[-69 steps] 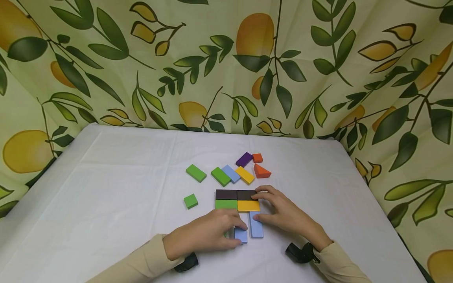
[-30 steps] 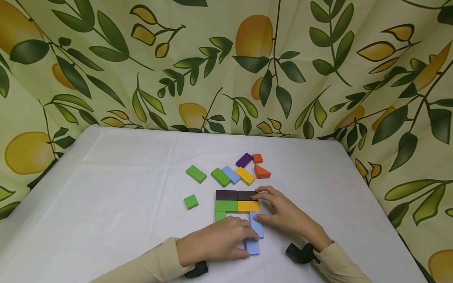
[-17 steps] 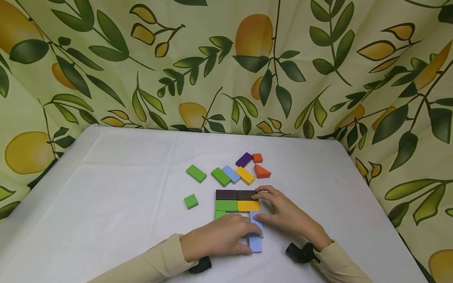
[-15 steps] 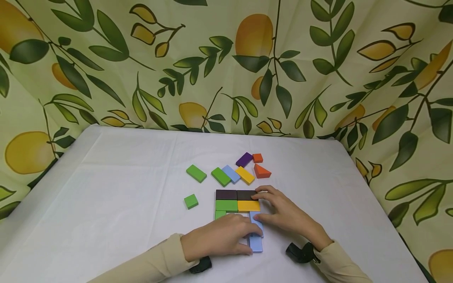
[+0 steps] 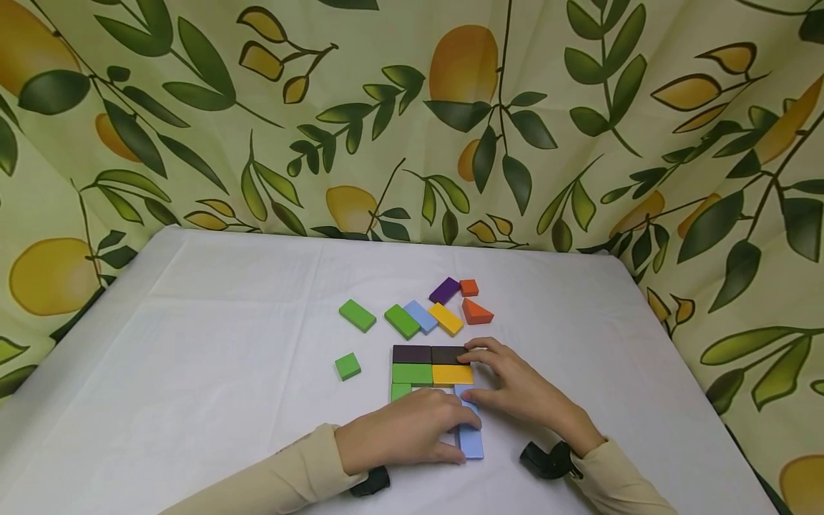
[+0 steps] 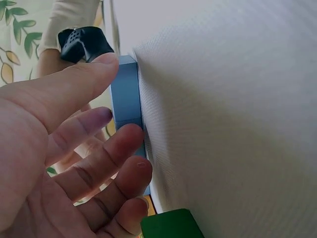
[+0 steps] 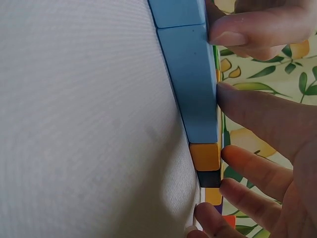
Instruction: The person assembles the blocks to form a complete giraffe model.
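Observation:
In the head view, my left hand holds a light blue block between thumb and index finger. That block lies end to end with another light blue block, partly covered by my left fingers. My right hand rests with its thumb on this second block and its fingertips at a dark block. A yellow block, a green block and a second dark block adjoin them. A smaller green piece is half hidden by my left hand. In the right wrist view the blue blocks meet flush.
Behind lie two green blocks, a blue block, a yellow block, a purple block and two orange-red pieces. A green square block sits to the left. White cloth covers the table; a patterned curtain hangs behind.
My left hand has slid its blue block rightward and against the near end of the other blue block, uncovering the smaller green piece. My right hand has stayed put.

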Demonstrator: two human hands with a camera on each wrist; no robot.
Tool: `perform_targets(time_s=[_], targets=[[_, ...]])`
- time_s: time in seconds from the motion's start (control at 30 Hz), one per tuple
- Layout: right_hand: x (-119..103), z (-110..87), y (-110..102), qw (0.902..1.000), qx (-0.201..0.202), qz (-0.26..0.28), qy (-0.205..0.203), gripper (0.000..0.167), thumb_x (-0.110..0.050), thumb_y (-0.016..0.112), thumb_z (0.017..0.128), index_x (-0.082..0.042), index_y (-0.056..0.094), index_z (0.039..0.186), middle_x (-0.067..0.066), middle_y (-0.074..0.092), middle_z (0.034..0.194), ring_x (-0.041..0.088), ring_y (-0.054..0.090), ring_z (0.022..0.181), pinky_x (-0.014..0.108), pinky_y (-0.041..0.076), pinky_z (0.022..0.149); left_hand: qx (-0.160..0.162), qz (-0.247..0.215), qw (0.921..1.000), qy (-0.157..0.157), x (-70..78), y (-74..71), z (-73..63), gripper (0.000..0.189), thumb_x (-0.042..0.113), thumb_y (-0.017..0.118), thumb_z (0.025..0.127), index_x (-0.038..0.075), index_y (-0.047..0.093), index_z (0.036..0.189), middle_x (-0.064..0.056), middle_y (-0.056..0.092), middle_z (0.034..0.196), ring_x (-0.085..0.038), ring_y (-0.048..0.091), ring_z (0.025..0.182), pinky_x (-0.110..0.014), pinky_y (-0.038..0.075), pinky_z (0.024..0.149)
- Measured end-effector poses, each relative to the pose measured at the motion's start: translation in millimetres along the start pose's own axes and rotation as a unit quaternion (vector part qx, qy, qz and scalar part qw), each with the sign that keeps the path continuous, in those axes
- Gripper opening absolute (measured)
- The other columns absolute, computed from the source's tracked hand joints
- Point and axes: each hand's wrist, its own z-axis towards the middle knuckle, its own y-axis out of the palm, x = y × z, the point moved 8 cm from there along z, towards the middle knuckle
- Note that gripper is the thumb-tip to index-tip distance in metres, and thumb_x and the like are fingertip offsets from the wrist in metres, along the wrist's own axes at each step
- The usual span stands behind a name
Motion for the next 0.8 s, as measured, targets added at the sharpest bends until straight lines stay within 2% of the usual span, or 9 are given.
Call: perform_targets(time_s=[0.1, 0.17, 0.33, 0.53, 0.8], targets=[[0.3, 0.1, 0.1, 1.0, 0.002, 0.002, -0.002, 0.05, -0.03, 0.082, 0.081, -0.015, 0.066, 0.126, 0.007, 0.052, 0.141, 0.033, 0.049, 0.13, 0.058, 0.044, 0.107, 0.002, -0.006, 1.0, -0.005, -1.6, -2.0, -1.3, 0.041, 0.038, 0.077, 0.086, 0.02, 0.07, 0.121, 0.011, 0.071, 0.115, 0.001, 0.062, 0.104, -0.018, 0.05, 0.093], [0.8, 0.1, 0.3, 1.0, 0.003, 0.002, -0.001, 0.05, -0.029, 0.082, 0.081, -0.015, 0.066, 0.126, 0.007, 0.051, 0.141, 0.032, 0.049, 0.131, 0.057, 0.044, 0.108, 0.003, -0.018, 0.9998, -0.013, -4.1, -5.0, -3.0, 0.04, 0.037, 0.077, 0.086, 0.019, 0.07, 0.121, 0.01, 0.07, 0.112, 0.002, 0.06, 0.097, -0.015, 0.049, 0.087], [1.2, -0.1, 0.7, 1.0, 0.002, -0.001, 0.0, 0.049, -0.027, 0.081, 0.081, -0.014, 0.066, 0.126, 0.007, 0.051, 0.142, 0.033, 0.048, 0.131, 0.058, 0.044, 0.107, 0.013, -0.059, 0.997, -0.047, -14.8, -15.9, -9.9, 0.036, 0.03, 0.076, 0.088, 0.019, 0.07, 0.122, 0.009, 0.068, 0.105, 0.001, 0.056, 0.085, -0.01, 0.047, 0.077], [2.0, 0.1, 1.5, 0.9999, -0.005, 0.002, 0.013, 0.05, -0.031, 0.081, 0.082, -0.015, 0.066, 0.127, 0.007, 0.05, 0.143, 0.034, 0.047, 0.132, 0.059, 0.044, 0.107, 0.031, -0.09, 0.9913, -0.09, -28.3, -28.6, -22.4, 0.033, 0.028, 0.075, 0.089, 0.021, 0.07, 0.121, 0.008, 0.067, 0.1, -0.003, 0.059, 0.088, -0.015, 0.049, 0.078], [1.7, 0.7, 1.1, 0.9998, -0.004, -0.001, 0.017, 0.051, -0.035, 0.081, 0.082, -0.015, 0.066, 0.127, 0.009, 0.05, 0.143, 0.034, 0.048, 0.131, 0.058, 0.044, 0.107, 0.049, -0.112, 0.9857, -0.116, -42.2, -39.8, -35.7, 0.034, 0.027, 0.075, 0.089, 0.018, 0.071, 0.121, 0.005, 0.067, 0.097, -0.008, 0.057, 0.085, -0.018, 0.049, 0.075]])
